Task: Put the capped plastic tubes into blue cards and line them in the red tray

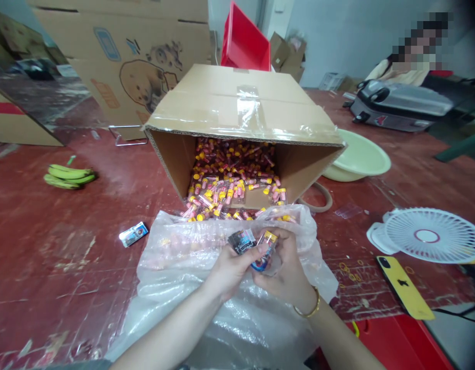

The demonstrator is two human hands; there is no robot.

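Note:
My left hand pinches a small dark printed card between thumb and fingers. My right hand, with a gold bracelet at the wrist, is closed round a small clear tube with a yellow cap. The two hands meet over a clear plastic bag spread on the red floor. Just beyond them a cardboard box lies on its side, its mouth facing me, with several yellow-capped tubes spilling out towards the bag.
Bananas lie at the left and a small packet near the bag. At the right are a pale green basin, a white fan, a yellow phone, and a person beside a suitcase. Printed cartons and a red bin stand behind.

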